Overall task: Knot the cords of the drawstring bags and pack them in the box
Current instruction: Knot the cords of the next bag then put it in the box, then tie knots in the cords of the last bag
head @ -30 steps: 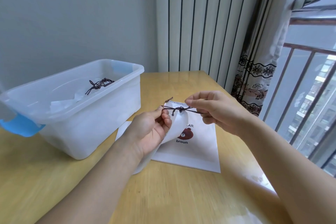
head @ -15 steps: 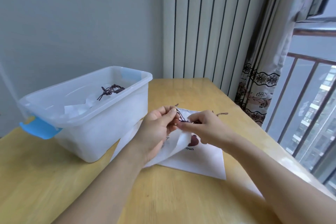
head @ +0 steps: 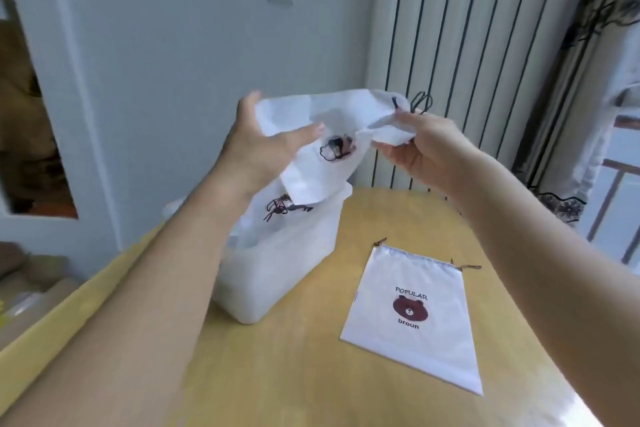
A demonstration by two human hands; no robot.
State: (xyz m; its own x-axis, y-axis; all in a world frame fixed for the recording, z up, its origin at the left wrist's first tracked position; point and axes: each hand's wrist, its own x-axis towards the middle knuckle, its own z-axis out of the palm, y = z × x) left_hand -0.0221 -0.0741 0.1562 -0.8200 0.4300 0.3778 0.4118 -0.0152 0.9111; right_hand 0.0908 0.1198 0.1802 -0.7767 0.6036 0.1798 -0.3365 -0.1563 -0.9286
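A white drawstring bag (head: 323, 121) with a brown bear print is held up in the air above the translucent plastic box (head: 287, 263). My left hand (head: 258, 146) holds its left part between fingers and thumb. My right hand (head: 420, 149) grips its gathered top, where the dark knotted cord (head: 420, 102) sticks up. Inside the box lie white bags with a knotted dark cord (head: 282, 210) on top. A second bear-print bag (head: 420, 315) lies flat on the wooden table (head: 294, 374) to the right of the box, its cord ends (head: 465, 267) loose at the top corners.
A white wall and a door frame (head: 79, 114) stand behind the table on the left. A striped curtain (head: 460, 45) and a patterned drape (head: 568, 184) hang at the back right, with a window railing (head: 616, 191) beyond.
Both hands have lifted the knotted bag off the table and carried it up and left over the box. The second bag beneath it now lies uncovered. The view has swung left.
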